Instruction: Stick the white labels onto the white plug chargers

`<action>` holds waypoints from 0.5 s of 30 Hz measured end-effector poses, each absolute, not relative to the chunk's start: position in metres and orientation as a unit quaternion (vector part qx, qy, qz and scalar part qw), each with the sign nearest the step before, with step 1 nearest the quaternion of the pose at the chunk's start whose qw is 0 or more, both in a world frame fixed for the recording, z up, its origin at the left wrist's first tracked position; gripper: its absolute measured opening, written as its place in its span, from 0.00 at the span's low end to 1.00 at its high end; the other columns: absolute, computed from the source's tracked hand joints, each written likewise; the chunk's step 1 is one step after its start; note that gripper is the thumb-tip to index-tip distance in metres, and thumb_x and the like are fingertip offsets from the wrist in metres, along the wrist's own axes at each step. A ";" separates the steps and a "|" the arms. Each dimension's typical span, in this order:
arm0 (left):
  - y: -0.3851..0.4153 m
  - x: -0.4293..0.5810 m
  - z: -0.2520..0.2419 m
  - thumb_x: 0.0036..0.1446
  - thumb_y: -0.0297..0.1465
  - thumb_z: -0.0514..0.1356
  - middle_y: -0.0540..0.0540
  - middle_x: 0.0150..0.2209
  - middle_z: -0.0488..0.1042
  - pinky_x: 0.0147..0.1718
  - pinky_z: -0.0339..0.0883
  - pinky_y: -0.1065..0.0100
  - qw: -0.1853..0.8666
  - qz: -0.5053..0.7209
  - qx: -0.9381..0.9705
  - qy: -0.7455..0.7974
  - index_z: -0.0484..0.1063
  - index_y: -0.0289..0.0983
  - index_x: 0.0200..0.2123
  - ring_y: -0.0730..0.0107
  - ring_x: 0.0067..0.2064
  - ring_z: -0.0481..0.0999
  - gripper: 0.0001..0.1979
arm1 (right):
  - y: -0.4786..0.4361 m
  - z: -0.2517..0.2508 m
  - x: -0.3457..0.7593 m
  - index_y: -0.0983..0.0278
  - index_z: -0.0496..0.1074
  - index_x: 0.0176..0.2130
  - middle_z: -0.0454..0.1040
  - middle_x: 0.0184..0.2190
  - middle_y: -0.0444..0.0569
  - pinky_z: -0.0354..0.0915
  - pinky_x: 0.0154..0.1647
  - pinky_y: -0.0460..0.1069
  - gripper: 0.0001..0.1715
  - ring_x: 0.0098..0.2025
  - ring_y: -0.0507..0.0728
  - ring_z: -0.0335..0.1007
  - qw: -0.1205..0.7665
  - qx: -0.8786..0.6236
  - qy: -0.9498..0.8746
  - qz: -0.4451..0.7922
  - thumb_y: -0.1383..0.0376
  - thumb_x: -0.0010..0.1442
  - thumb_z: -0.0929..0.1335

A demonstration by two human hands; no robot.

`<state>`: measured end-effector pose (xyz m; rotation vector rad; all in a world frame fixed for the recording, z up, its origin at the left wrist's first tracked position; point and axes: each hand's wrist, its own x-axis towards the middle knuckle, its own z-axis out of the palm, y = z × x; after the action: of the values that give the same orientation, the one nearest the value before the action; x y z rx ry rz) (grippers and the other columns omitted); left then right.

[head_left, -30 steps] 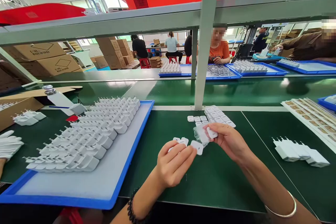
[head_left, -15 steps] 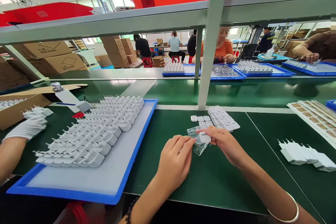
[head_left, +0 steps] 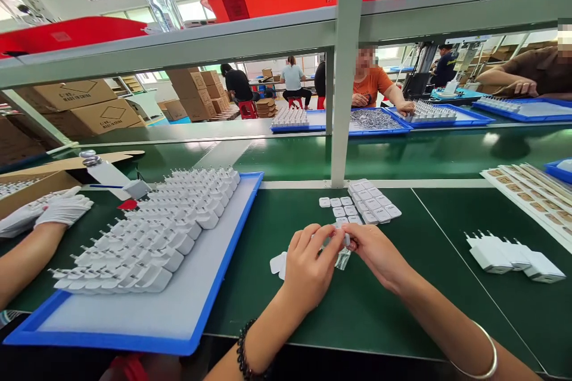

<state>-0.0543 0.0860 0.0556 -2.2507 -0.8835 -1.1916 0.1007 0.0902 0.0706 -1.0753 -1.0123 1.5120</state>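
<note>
I'd keep my left hand [head_left: 308,265] and right hand [head_left: 375,253] pinching the small clear plastic bag [head_left: 343,257] low over the green desk [head_left: 357,303].

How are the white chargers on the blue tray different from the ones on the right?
The chargers on the blue tray are many, packed in long rows on a tray. The chargers on the right are only a few, in one short row, straight on the green table. Both groups are white.

both hands [head_left: 344,253] have closed together, the clear bag [head_left: 343,258] now mostly hidden, seemingly pinched between them.
</note>
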 end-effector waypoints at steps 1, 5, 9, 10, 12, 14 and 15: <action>0.087 -0.055 0.057 0.62 0.22 0.60 0.42 0.41 0.81 0.40 0.66 0.63 0.196 -0.440 -0.814 -0.323 0.75 0.37 0.46 0.61 0.44 0.74 0.11 | 0.090 0.071 0.100 0.61 0.62 0.17 0.56 0.20 0.41 0.52 0.32 0.50 0.22 0.28 0.53 0.47 0.493 -0.441 -0.415 0.625 0.53 0.51 0.70; 0.093 -0.056 0.061 0.61 0.23 0.62 0.46 0.38 0.81 0.44 0.64 0.62 0.088 -0.480 -0.816 -0.310 0.78 0.40 0.42 0.64 0.44 0.73 0.08 | 0.089 0.073 0.098 0.61 0.62 0.16 0.56 0.19 0.41 0.52 0.30 0.50 0.21 0.27 0.53 0.47 0.488 -0.438 -0.407 0.635 0.54 0.50 0.70; 0.092 -0.055 0.063 0.64 0.23 0.60 0.52 0.35 0.82 0.47 0.58 0.61 0.015 -0.482 -0.828 -0.287 0.77 0.41 0.34 0.67 0.44 0.74 0.09 | 0.091 0.075 0.099 0.62 0.67 0.17 0.61 0.20 0.43 0.56 0.29 0.49 0.18 0.26 0.53 0.52 0.496 -0.443 -0.397 0.633 0.55 0.48 0.70; 0.089 -0.054 0.063 0.65 0.22 0.58 0.52 0.34 0.83 0.48 0.57 0.61 0.025 -0.478 -0.835 -0.272 0.76 0.39 0.33 0.68 0.43 0.75 0.11 | 0.092 0.075 0.100 0.62 0.69 0.17 0.62 0.20 0.43 0.56 0.29 0.49 0.17 0.26 0.53 0.53 0.499 -0.447 -0.395 0.629 0.55 0.48 0.70; 0.077 -0.054 0.067 0.67 0.20 0.53 0.51 0.33 0.83 0.47 0.56 0.62 0.077 -0.488 -0.839 -0.230 0.75 0.37 0.33 0.70 0.39 0.76 0.14 | 0.094 0.074 0.103 0.63 0.71 0.18 0.61 0.19 0.43 0.55 0.27 0.48 0.16 0.25 0.52 0.53 0.509 -0.455 -0.393 0.616 0.56 0.48 0.71; 0.058 -0.057 0.074 0.69 0.21 0.50 0.48 0.33 0.83 0.46 0.57 0.62 0.117 -0.498 -0.836 -0.198 0.75 0.34 0.34 0.71 0.37 0.76 0.15 | 0.098 0.072 0.107 0.63 0.72 0.19 0.59 0.19 0.41 0.54 0.25 0.48 0.16 0.24 0.51 0.51 0.529 -0.462 -0.391 0.595 0.55 0.49 0.71; 0.048 -0.060 0.079 0.69 0.22 0.49 0.47 0.33 0.83 0.46 0.58 0.63 0.123 -0.501 -0.835 -0.191 0.75 0.34 0.34 0.71 0.37 0.76 0.16 | 0.100 0.071 0.110 0.63 0.73 0.19 0.58 0.19 0.41 0.53 0.25 0.48 0.16 0.23 0.51 0.50 0.543 -0.464 -0.390 0.581 0.55 0.49 0.71</action>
<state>-0.0598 0.0477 0.0788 -2.4360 -0.5572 -1.4618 0.1098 0.0997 0.0708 -1.1008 -0.9249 1.3795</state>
